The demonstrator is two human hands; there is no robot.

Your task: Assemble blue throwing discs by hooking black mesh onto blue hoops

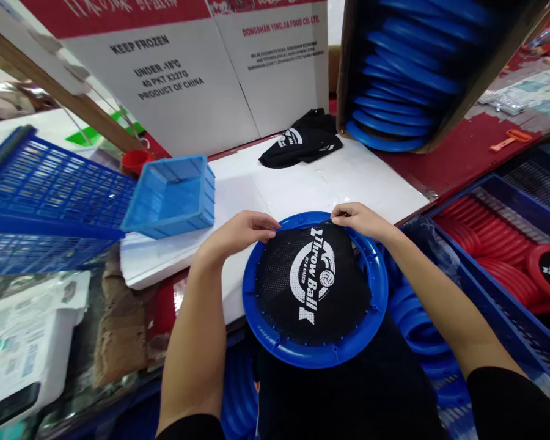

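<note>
Our grip is a double pinch: the left hand (pixel 242 232) and the right hand (pixel 360 219) each close thumb and fingertips on the far edge of a black mesh net (pixel 311 284) printed "Throw Ball" in white, pressing that edge against the far rim of a blue plastic ring (pixel 311 354). The net is spread across the ring's opening; the ring tilts toward us, its far rim at our fingers over the near edge of the worktop, its near rim low against our dark clothing.

We work at a worktop covered by a white sheet (pixel 348 177), red surface showing at its right side. Near the sheet's back edge lie folded black nets (pixel 302 145), well apart from our hands. Behind them stand white cartons (pixel 201 79) marked "KEEP FROZEN". At upper right an open box holds stacked blue rings (pixel 394 79). To our left a small light-blue basket (pixel 172 195) tilts against a larger blue crate (pixel 46 189). To our right a blue bin holds red rings (pixel 490 250), and more blue rings (pixel 417 330) sit just beside our right forearm
</note>
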